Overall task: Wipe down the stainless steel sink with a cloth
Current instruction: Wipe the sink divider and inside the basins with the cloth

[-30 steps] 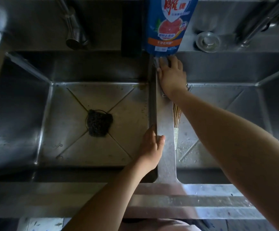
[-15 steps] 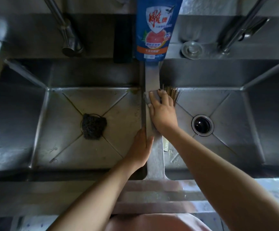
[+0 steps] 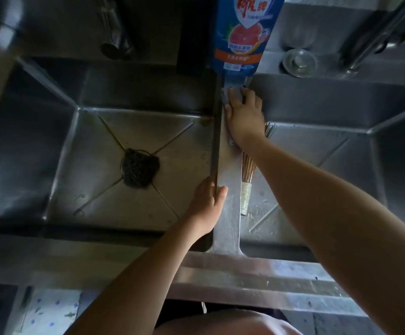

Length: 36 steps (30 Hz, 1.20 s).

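Note:
A double stainless steel sink (image 3: 229, 165) has a narrow divider running between its two basins. My right hand (image 3: 243, 114) presses a grey cloth (image 3: 232, 95) flat on the far end of that divider, just below a blue detergent bottle (image 3: 242, 32). Most of the cloth is hidden under the fingers. My left hand (image 3: 207, 204) grips the left edge of the divider nearer to me, thumb on top and fingers down the left basin's wall.
A dark steel-wool scourer (image 3: 138, 169) lies over the left basin's drain. A bamboo brush (image 3: 248, 175) lies in the right basin against the divider. A faucet (image 3: 116, 37) stands back left, another faucet (image 3: 375, 37) and a round metal cap (image 3: 298, 62) back right.
My right hand slid the cloth toward me along the divider, then back to its far end by the bottle. My left hand stayed on the divider's left edge.

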Motion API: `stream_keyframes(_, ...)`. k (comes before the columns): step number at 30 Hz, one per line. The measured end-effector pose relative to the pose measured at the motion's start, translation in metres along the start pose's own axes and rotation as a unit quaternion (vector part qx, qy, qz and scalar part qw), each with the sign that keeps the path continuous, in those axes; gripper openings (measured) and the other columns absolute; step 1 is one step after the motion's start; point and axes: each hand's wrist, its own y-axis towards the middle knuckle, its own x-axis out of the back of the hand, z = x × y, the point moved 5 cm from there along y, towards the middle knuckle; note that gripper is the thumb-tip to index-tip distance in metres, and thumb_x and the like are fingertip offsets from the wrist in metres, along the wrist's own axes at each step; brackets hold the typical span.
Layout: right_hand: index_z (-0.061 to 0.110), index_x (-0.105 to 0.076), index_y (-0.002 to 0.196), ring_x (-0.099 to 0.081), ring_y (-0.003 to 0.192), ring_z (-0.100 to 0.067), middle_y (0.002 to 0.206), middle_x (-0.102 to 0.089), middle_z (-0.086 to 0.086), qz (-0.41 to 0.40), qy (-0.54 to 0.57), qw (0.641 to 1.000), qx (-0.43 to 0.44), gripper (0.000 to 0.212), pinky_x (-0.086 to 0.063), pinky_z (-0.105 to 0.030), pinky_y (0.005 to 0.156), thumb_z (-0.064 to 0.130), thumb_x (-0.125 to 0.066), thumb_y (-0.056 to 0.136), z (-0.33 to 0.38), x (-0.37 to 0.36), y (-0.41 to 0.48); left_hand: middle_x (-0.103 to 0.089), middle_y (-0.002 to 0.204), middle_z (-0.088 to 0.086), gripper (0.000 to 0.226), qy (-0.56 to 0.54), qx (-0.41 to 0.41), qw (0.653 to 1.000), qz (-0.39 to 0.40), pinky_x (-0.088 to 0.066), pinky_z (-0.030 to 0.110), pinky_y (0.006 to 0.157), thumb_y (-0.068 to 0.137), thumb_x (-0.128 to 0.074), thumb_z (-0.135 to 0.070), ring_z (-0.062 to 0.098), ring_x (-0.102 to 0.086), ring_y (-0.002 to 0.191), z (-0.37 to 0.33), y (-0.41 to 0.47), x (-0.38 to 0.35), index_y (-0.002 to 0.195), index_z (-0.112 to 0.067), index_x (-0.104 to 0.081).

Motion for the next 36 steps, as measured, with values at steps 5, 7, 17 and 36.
stream_keyframes(5,0.024,-0.031,0.136,-0.03,0.124,-0.036,0.142,-0.028,-0.01,0.018,-0.032,0.999,0.006,0.047,-0.037,-0.049,0.097,0.033,-0.044,0.092,0.004,0.002,-0.021,-0.052,0.118,0.008,0.039,0.032,0.031,0.999,0.019,-0.04,0.034,0.096,0.096,-0.034,-0.037,0.021,-0.049,0.108,0.003,-0.001,0.001,0.124,-0.014,-0.047)
stream_keyframes(7,0.024,-0.033,0.136,-0.029,0.124,-0.036,0.142,-0.028,-0.01,0.02,-0.022,1.0,0.002,0.045,-0.037,-0.048,0.098,0.033,-0.042,0.093,0.005,0.001,-0.044,-0.05,0.12,0.015,0.039,0.069,0.023,0.997,0.022,-0.039,0.039,0.098,0.097,-0.032,-0.034,0.03,-0.047,0.11,0.0,-0.002,0.003,0.128,-0.012,-0.044)
stream_keyframes(17,0.032,-0.03,0.135,-0.033,0.124,-0.031,0.143,-0.028,-0.002,0.075,-0.005,0.997,-0.027,0.046,-0.046,-0.048,0.093,0.028,-0.048,0.093,0.005,-0.001,-0.159,-0.035,0.147,0.008,0.053,-0.014,0.156,0.987,0.04,-0.03,0.03,0.102,0.096,-0.034,-0.045,0.026,-0.035,0.133,0.001,-0.029,0.016,0.144,-0.027,-0.024)
stream_keyframes(36,0.021,-0.047,0.133,-0.051,0.116,-0.014,0.131,-0.053,0.002,-0.126,0.223,0.961,-0.104,0.037,-0.037,-0.024,0.094,0.027,-0.045,0.096,0.146,0.003,-0.185,-0.049,0.133,0.005,0.038,0.033,0.052,0.998,0.01,-0.037,0.03,0.097,0.097,-0.034,-0.04,0.022,-0.045,0.12,0.005,-0.026,0.198,0.13,-0.02,-0.042)
